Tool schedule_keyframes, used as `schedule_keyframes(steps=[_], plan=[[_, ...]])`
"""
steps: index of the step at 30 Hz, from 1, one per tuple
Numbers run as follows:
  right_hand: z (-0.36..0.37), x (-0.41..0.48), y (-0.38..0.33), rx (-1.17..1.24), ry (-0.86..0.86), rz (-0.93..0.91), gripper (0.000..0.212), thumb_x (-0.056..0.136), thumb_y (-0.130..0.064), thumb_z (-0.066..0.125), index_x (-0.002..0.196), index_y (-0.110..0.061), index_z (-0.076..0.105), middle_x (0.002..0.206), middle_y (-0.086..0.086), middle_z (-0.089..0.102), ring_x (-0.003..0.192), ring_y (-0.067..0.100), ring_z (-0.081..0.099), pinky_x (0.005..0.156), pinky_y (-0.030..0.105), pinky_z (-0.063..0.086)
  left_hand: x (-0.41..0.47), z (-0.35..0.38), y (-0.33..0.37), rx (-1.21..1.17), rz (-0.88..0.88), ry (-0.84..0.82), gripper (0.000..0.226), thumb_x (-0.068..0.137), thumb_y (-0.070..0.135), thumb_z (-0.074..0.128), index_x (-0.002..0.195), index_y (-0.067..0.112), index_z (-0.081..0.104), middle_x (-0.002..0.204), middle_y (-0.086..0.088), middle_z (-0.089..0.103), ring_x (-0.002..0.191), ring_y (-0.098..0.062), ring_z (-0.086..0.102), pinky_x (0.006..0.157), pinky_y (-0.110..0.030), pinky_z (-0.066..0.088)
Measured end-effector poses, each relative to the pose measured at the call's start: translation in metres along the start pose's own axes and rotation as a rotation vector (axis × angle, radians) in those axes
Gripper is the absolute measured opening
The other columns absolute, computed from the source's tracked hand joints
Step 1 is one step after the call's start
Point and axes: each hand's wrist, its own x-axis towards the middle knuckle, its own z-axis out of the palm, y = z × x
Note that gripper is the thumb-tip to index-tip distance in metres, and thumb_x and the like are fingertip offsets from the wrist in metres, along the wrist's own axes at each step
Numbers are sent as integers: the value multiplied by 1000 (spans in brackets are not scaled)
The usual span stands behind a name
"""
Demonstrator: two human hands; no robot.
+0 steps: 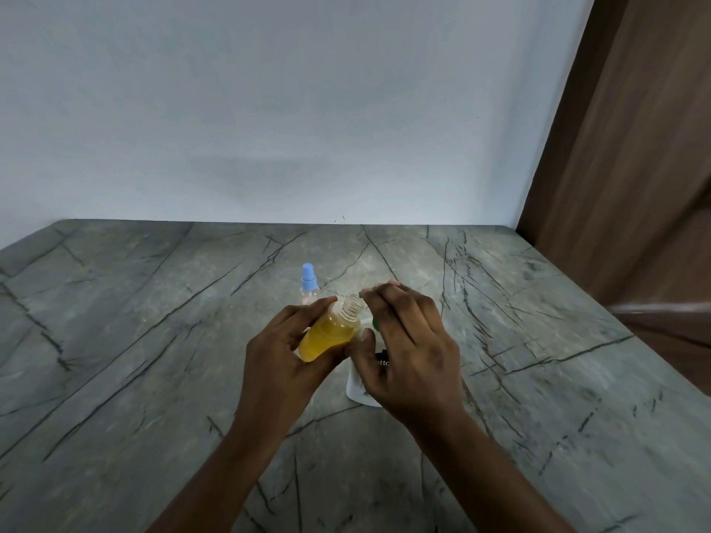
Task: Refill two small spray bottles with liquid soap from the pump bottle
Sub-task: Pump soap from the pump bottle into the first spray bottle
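My left hand (281, 363) grips a small clear bottle (329, 332) holding yellow soap. It is tilted, and its open threaded neck points up and to the right. My right hand (408, 352) lies over the white pump bottle (356, 390) with its fingers on the green pump head (375, 322), which sits right at the small bottle's neck. The hand hides most of the pump bottle. A second small clear spray bottle (309, 286) with a blue spray cap stands upright just behind my left hand.
Everything sits on a grey veined stone counter (154, 340) against a white wall (269, 109). A brown wooden panel (635, 167) borders the counter on the right.
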Motion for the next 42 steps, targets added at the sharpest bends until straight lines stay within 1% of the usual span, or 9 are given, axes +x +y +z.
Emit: schedule_keyframes(steps=[3,8,13,19,25,31,35,39,42], plan=[[2,-5,-1,9,10,3,33,83,-18,56,106,2,68,104,13,67,104,22,56,88,25,46,-1,0,-1,6,2,-5,57,70,61,62,118,31,60,104,12,66,91,1,63,73,-18,53],[3,-6,-1,19,5,5,34,84,-20,54,106,2,68,104,14,66,104,22,56,88,25,45,0,-1,0,3,13,-1,60,72,71,56,118,32,58,103,12,66,90,0,63,72,-18,54],[0,0,1,23,-10,-2,35,84,-21,53,107,1,68,105,13,66,104,21,55,89,24,44,0,0,1,11,12,3,56,70,60,63,116,27,62,99,10,67,89,0,63,71,-16,53],[-1,1,1,28,-7,10,35,83,-19,54,109,1,67,106,13,66,105,21,54,92,24,43,0,0,0,-5,-9,0,54,69,61,63,117,34,58,102,13,66,88,0,64,72,-20,55],[1,-2,0,29,3,18,35,83,-18,55,110,1,67,107,13,66,107,22,54,93,25,43,0,0,-1,-9,1,-5,56,71,60,63,118,29,61,103,10,67,89,-2,65,71,-22,55],[5,-10,2,31,12,15,33,78,-12,65,107,3,68,105,14,66,105,23,56,94,23,42,0,0,0,-3,7,-5,60,72,71,56,117,32,59,101,13,66,91,1,63,72,-17,53],[3,-9,2,38,0,13,32,80,-14,61,107,2,68,105,13,66,106,21,55,94,21,41,-1,1,-1,-3,-5,-11,61,71,72,57,117,32,59,103,13,66,92,1,63,73,-19,54],[-1,-4,0,39,-10,12,33,82,-16,57,108,2,68,106,13,66,106,22,55,93,24,43,-2,0,-1,-10,-11,-4,56,71,63,63,118,32,60,103,13,66,90,0,63,72,-21,55],[1,0,2,42,-14,9,34,82,-16,56,109,2,67,107,14,66,106,23,55,93,25,44,0,0,-1,-20,-14,-2,56,71,65,62,117,34,60,103,14,66,90,-1,64,72,-21,55]])
